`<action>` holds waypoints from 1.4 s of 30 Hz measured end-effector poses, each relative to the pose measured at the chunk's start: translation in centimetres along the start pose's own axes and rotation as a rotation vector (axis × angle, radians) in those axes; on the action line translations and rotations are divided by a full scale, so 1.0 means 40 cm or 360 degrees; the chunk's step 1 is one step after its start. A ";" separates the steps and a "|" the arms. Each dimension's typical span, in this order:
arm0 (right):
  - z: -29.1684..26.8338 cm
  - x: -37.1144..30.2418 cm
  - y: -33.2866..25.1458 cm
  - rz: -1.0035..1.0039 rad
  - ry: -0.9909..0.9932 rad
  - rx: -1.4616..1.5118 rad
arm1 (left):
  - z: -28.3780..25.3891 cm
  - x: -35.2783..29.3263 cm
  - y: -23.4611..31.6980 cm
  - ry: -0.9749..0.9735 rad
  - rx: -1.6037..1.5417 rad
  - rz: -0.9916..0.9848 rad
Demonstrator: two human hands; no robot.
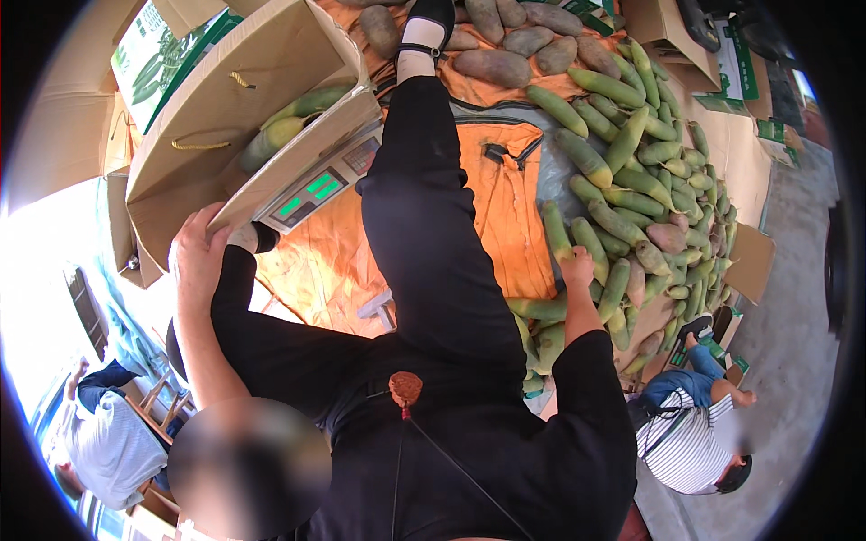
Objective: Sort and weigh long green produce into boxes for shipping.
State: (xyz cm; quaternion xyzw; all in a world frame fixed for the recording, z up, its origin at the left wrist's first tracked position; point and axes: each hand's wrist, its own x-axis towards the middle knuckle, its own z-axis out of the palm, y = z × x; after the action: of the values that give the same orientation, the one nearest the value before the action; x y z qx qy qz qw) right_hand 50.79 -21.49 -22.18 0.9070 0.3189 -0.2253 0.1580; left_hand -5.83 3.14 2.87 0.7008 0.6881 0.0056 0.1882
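Note:
My right hand (579, 268) is closed round the lower end of a long green radish (555, 227) at the left edge of a big heap of green radishes (640, 185). On the other side, my left hand (194, 257) grips the near edge of an open cardboard box (185, 180), thumb on one side and fingers on the other. A few green radishes (271, 142) lie inside that box. It rests on a weighing scale (316, 189) with a lit green display, part of which the box covers.
Reddish-brown tubers (492, 68) lie at the far side. Orange sheeting (505, 207) spreads under my stretched leg. Printed cartons (149, 59) stand at far left, another box (658, 41) at far right. A seated person (113, 442) is at left, another person (686, 433) at right.

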 end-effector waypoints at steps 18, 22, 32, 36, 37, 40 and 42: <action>0.098 0.015 -0.241 -0.0580 -0.0104 -0.0687 | -0.009 -0.001 0.008 -0.0036 -0.0040 -0.0036; 0.074 0.003 -0.225 -0.0836 0.0010 -0.0642 | -0.004 -0.009 -0.006 -0.0010 -0.0049 -0.0020; -0.197 0.013 -0.141 -0.0882 0.0362 0.0556 | 0.002 -0.021 -0.027 0.0022 -0.0016 0.0068; -0.364 -0.057 -0.230 -0.0842 0.0264 0.1344 | -0.005 -0.036 -0.037 0.0106 -0.0038 0.0087; -0.406 -0.068 -0.259 -0.0846 0.0277 0.1341 | -0.003 -0.036 -0.039 0.0123 -0.0055 0.0109; -0.553 -0.157 -0.393 -0.1273 0.0505 0.1697 | 0.001 -0.035 -0.043 0.0128 -0.0052 0.0110; -0.673 -0.263 -0.495 -0.1498 0.0519 0.1826 | -0.002 -0.040 -0.044 0.0115 -0.0031 0.0079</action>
State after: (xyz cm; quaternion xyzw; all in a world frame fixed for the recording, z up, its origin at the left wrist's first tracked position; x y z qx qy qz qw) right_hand 38.93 -0.45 3.20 0.6370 0.5243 -0.2625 -0.5005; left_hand -7.65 1.58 2.88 0.7150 0.6769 0.0423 0.1697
